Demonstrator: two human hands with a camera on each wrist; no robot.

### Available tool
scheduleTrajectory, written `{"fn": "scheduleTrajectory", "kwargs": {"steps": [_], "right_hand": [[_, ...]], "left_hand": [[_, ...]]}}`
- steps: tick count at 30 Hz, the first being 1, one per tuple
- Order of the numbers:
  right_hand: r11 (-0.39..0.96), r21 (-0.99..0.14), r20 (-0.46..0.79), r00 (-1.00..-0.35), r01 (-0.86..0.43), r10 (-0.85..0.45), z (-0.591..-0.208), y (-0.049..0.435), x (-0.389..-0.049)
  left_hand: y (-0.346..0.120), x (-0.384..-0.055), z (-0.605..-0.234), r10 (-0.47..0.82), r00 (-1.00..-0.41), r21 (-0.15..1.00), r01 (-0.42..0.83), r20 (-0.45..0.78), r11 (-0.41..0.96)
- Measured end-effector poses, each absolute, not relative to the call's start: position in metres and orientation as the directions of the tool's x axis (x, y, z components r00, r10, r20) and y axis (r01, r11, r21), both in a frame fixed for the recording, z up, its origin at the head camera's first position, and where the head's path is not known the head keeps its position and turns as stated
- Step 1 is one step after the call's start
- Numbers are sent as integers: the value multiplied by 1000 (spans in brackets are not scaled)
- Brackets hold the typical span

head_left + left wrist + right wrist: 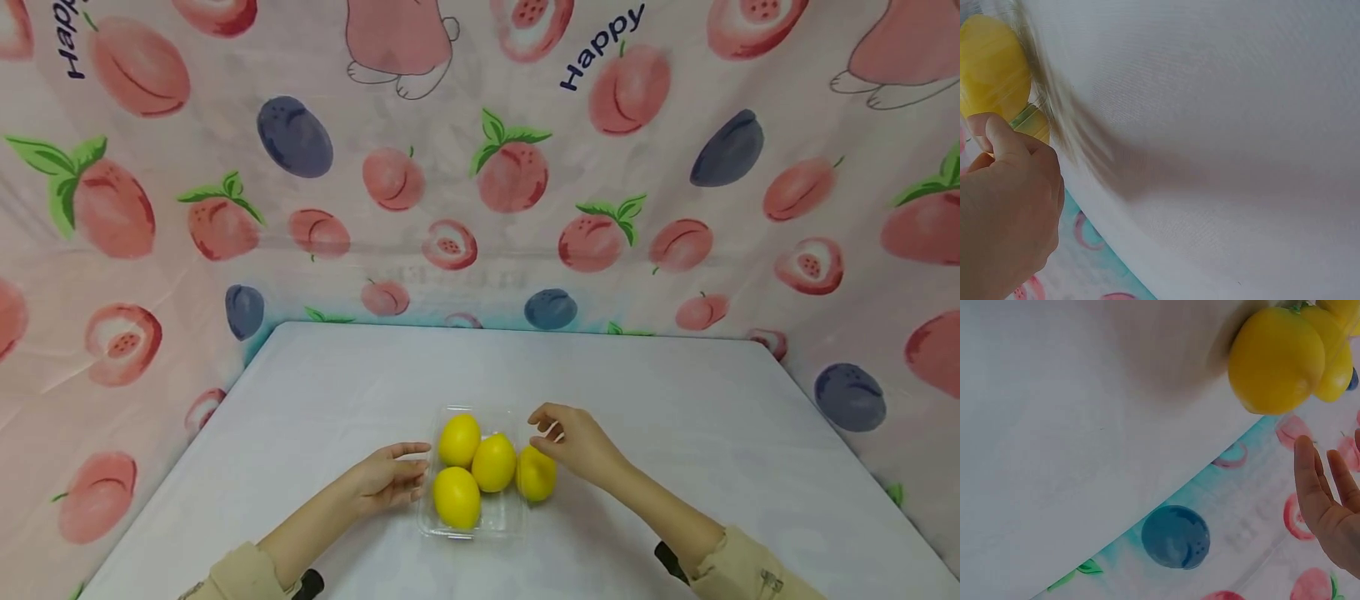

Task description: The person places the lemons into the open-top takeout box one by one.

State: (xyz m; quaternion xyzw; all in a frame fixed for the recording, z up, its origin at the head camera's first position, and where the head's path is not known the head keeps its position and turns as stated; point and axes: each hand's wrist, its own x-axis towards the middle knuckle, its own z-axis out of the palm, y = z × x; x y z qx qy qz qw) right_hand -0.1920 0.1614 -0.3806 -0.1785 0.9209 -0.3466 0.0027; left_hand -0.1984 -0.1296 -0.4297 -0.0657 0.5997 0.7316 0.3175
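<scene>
A clear plastic box [502, 518] stands on the table with three yellow lemons in it: one at the back left [459, 439], one at the front left [456, 498] and one at the right [494, 462]. Another lemon [537, 477] sits at the box's right side. My left hand [390, 477] is at the box's left wall, fingers extended toward it; the left wrist view shows the thumb [1002, 136] close by a lemon [994, 65]. Above the rightmost lemon, my right hand [577, 443] has loosely bent, spread fingers with nothing between them. In the right wrist view this hand [1332, 503] is apart from the lemon [1277, 361].
A white cloth covers the table [337, 375]. Behind it and along both sides hangs a fruit-printed curtain [450, 183]. Sleeve cuffs [247, 573] and dark wrist straps show at the bottom edge of the head view.
</scene>
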Motion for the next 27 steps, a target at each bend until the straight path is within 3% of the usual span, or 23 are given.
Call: {"fn": "scheduleTrajectory", "kwargs": {"steps": [6, 15, 27], "right_hand": [[716, -622, 105, -940, -317, -325, -388, 170, -193], [778, -607, -78, -962, -163, -262, -395, 175, -199], [726, -683, -252, -907, -79, -336, -405, 180, -209]], "left_hand": [[-130, -198, -429, 390, -783, 833, -549, -484, -71], [-129, -197, -430, 375, -788, 832, -550, -489, -72], [-129, -198, -431, 369, -790, 830, -552, -490, -79]]}}
